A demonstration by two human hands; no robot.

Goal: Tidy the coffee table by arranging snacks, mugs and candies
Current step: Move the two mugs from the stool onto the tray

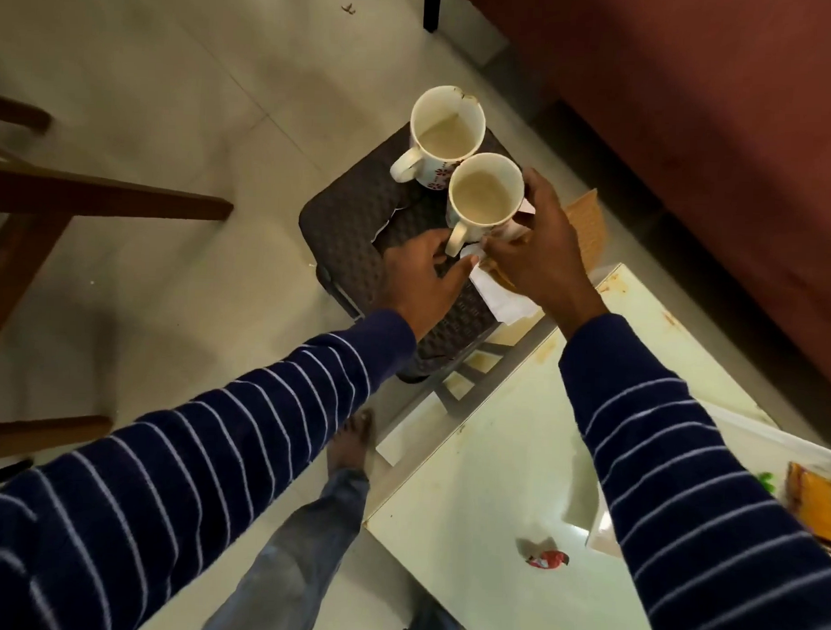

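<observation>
Hands both extended over a dark woven stool [360,228] standing beside the glass coffee table [492,482]. Left hand [426,280] loosely open, fingers curled, fingertips just at the handle of the near mug [484,194]; not closed around it. Right hand [534,243] spread and cupped against the right side of the same mug, thumb low near its base, a scrap of white paper [501,299] lying under the hand; whether the grip is firm cannot be told. Near mug upright on the stool, white, interior coated with pale tan residue, little or no liquid visible. Far mug [446,132] upright just behind it, touching or nearly touching, white with red floral print, handle to the left, chipped or stained rim, same pale residue inside. On the coffee table: one red-wrapped candy [547,559] near the front edge, well apart from the mugs; an orange snack packet [816,508] at the far right edge, partly behind the right sleeve.
</observation>
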